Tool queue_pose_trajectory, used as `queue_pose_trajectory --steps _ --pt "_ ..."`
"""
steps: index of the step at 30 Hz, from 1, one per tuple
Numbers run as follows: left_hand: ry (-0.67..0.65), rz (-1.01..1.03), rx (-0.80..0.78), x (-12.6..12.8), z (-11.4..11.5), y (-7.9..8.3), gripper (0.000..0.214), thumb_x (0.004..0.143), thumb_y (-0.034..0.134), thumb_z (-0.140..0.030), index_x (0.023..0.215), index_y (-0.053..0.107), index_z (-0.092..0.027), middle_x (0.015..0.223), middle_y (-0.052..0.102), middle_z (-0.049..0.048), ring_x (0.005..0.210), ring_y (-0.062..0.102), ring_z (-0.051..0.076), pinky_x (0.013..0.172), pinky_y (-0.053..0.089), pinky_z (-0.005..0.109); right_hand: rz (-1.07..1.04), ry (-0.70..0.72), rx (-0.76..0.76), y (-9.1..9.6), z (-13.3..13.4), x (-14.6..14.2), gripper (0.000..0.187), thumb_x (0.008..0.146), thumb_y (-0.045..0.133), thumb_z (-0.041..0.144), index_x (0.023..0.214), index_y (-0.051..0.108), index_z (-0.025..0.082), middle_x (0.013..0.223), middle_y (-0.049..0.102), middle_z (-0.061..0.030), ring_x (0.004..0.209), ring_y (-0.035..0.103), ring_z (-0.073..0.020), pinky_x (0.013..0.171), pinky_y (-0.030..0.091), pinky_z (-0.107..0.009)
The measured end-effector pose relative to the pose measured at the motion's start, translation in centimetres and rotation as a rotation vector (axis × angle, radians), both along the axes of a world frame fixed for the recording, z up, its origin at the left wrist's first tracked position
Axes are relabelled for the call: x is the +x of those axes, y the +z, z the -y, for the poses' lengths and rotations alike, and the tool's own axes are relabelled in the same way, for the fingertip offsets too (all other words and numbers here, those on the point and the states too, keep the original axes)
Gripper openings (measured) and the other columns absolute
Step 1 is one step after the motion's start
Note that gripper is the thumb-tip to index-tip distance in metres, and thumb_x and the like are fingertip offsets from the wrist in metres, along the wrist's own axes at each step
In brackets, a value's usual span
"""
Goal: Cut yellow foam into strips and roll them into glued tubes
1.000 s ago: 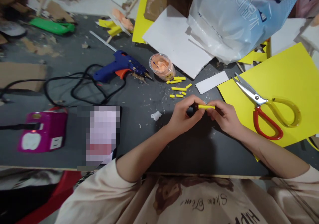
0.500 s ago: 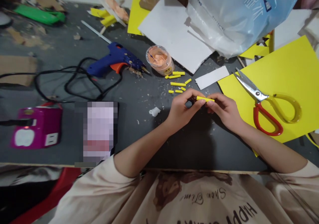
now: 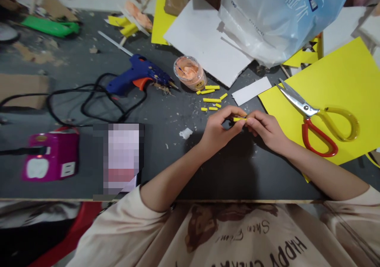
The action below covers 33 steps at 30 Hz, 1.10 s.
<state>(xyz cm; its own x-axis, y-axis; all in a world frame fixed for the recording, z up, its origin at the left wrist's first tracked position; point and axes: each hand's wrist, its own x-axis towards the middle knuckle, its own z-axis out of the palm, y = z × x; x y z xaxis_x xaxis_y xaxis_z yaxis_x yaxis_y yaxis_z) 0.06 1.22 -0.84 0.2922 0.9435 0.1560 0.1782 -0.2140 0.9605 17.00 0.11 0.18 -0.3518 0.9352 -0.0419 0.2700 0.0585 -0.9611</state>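
Pinched between the fingertips of both hands is a small yellow roll (image 3: 239,119), its right part covered by fingers. My left hand (image 3: 220,127) closes thumb and fingers on it from the left. From the right, my right hand (image 3: 265,126) grips the other end, its thumb against the other thumb. Just beyond my left hand lie several short yellow rolls (image 3: 211,100) of different lengths. A white strip (image 3: 251,91) rests past my right hand, beside a yellow sheet (image 3: 335,88) that carries scissors (image 3: 306,107) with one red and one yellow handle.
A blue glue gun (image 3: 139,73) with a looping black cord lies left of a tub of orange paste (image 3: 190,73). A purple power box (image 3: 53,156) and a blurred-out phone (image 3: 123,152) are at the near left. A plastic bag (image 3: 276,25) sits on white board at the back.
Both hands stay together at the same spot. My right fingers now cover more of the yellow roll, so less of it shows. The view has shifted slightly.
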Motion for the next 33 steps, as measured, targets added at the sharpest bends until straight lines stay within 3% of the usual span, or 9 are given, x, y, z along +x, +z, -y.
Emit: queue_pose_trajectory --steps 4,7,10,12,16,20,25,30,33 --pt "-0.025 0.003 0.028 0.0 0.2 0.2 0.013 0.085 0.057 -0.025 0.081 0.066 -0.016 0.077 0.07 0.0011 0.069 0.064 0.009 0.066 0.049 0.019 -0.027 -0.026 -0.056 -0.1 0.0 -0.1 0.043 0.091 0.044 0.055 0.07 0.053 0.018 0.059 0.05 0.0037 0.05 0.047 -0.008 0.052 0.035 -0.022" --pt "0.032 0.043 0.005 0.1 0.2 0.2 0.014 0.085 0.057 -0.026 0.079 0.065 -0.016 0.074 0.068 0.0002 0.067 0.063 0.009 0.064 0.049 0.019 0.066 0.023 -0.051 0.9 -0.2 0.3 0.057 0.093 0.029 0.062 0.065 0.052 0.018 0.055 0.052 0.0014 0.049 0.049 -0.0094 0.053 0.036 -0.024" --pt "0.118 0.126 -0.096 0.2 0.0 -0.1 0.01 0.083 0.058 -0.024 0.079 0.064 -0.017 0.072 0.067 -0.0012 0.064 0.064 0.008 0.062 0.049 0.019 0.533 0.117 0.14 2.9 -0.2 1.4 0.059 0.092 0.029 0.063 0.065 0.054 0.017 0.063 0.057 -0.0032 0.058 0.053 -0.013 0.057 0.034 -0.026" --pt "0.168 0.201 -0.177 0.3 -0.3 -0.4 0.008 0.081 0.06 -0.025 0.083 0.064 -0.018 0.069 0.065 -0.0024 0.063 0.064 0.008 0.06 0.049 0.018 0.979 0.062 0.227 3.9 0.1 2.4 0.054 0.09 0.037 0.061 0.069 0.057 0.016 0.068 0.061 -0.0063 0.058 0.052 -0.0151 0.053 0.024 -0.027" --pt "0.194 0.28 -0.219 0.4 -0.6 -0.7 0.017 0.079 0.064 -0.03 0.092 0.066 -0.019 0.075 0.067 -0.0005 0.069 0.067 0.01 0.064 0.051 0.02 1.404 0.059 0.159 4.1 0.5 4.5 0.046 0.092 0.038 0.052 0.074 0.06 0.016 0.068 0.064 -0.0083 0.056 0.053 -0.0177 0.05 0.016 -0.027" --pt "0.19 0.248 -0.196 0.5 -0.5 -0.6 0.016 0.078 0.066 -0.031 0.087 0.068 -0.018 0.086 0.071 0.0032 0.074 0.067 0.011 0.068 0.053 0.023 1.391 0.064 0.202 3.4 0.1 6.1 0.038 0.092 0.031 0.034 0.072 0.059 0.016 0.07 0.065 -0.0111 0.055 0.053 -0.0189 0.051 0.017 -0.03" --pt "0.091 0.209 -0.229 0.5 -0.2 -0.2 0.02 0.086 0.057 -0.037 0.085 0.066 -0.019 0.083 0.071 0.0032 0.073 0.066 0.011 0.069 0.053 0.025 1.049 0.07 0.117 4.1 0.4 7.0 0.031 0.086 0.034 0.03 0.056 0.036 0.024 0.05 0.051 -0.0038 0.046 0.045 -0.0165 0.051 0.026 -0.03" --pt "-0.222 0.242 -0.191 0.9 0.4 -0.2 0.025 0.087 0.056 -0.04 0.082 0.067 -0.018 0.117 0.066 0.0109 0.107 0.064 0.019 0.093 0.05 0.033 0.742 0.126 -0.105 4.8 2.2 4.5 0.041 0.094 0.032 0.037 0.056 0.039 0.023 0.049 0.055 -0.0006 0.048 0.051 -0.0156 0.055 0.035 -0.029" --pt "-0.259 0.199 -0.149 0.9 0.4 -0.2 0.024 0.089 0.054 -0.037 0.083 0.067 -0.017 0.105 0.067 0.0102 0.098 0.064 0.018 0.087 0.05 0.031 0.66 0.194 -0.143 4.8 2.8 2.5 0.041 0.096 0.032 0.04 0.062 0.047 0.022 0.058 0.061 -0.002 0.055 0.057 -0.0166 0.058 0.039 -0.029"
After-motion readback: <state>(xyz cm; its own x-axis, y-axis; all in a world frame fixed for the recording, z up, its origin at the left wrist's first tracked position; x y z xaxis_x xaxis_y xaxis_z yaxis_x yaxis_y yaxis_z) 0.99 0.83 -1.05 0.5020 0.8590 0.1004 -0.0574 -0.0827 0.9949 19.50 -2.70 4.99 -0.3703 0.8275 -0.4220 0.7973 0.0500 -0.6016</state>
